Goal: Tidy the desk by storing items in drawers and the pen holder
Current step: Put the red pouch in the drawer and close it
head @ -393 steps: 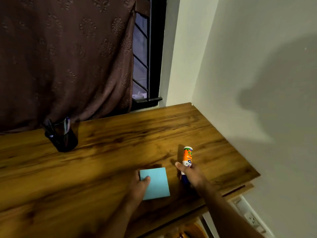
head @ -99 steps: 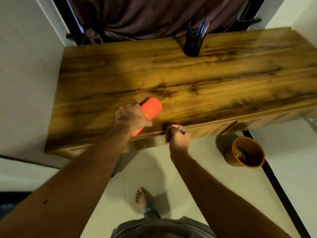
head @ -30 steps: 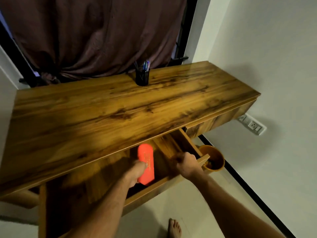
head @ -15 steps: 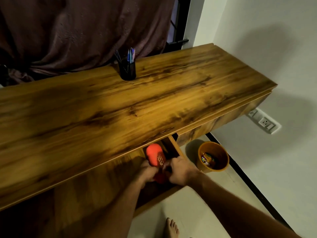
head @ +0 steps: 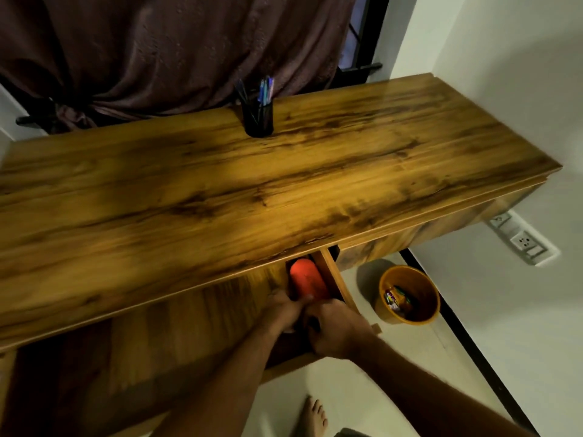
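An orange-red case (head: 307, 280) lies in the open drawer (head: 335, 280) under the wooden desk (head: 284, 184), against the drawer's right wall; its far end is hidden under the desktop. My left hand (head: 284, 310) grips the case's near end, thumb on top. My right hand (head: 339, 331) is pressed against the left one, its fingers curled round the same end. A black pen holder (head: 258, 119) with several pens stands at the back of the desk.
An orange bin (head: 410, 294) with wrappers stands on the floor right of the drawer. A wall socket (head: 523, 241) is low on the right wall. A brown curtain (head: 176, 48) hangs behind the desk. My bare foot (head: 312, 414) is below the drawer.
The case has gone deeper into the drawer along its right wall. My right hand left the drawer front and joined the left hand at the case.
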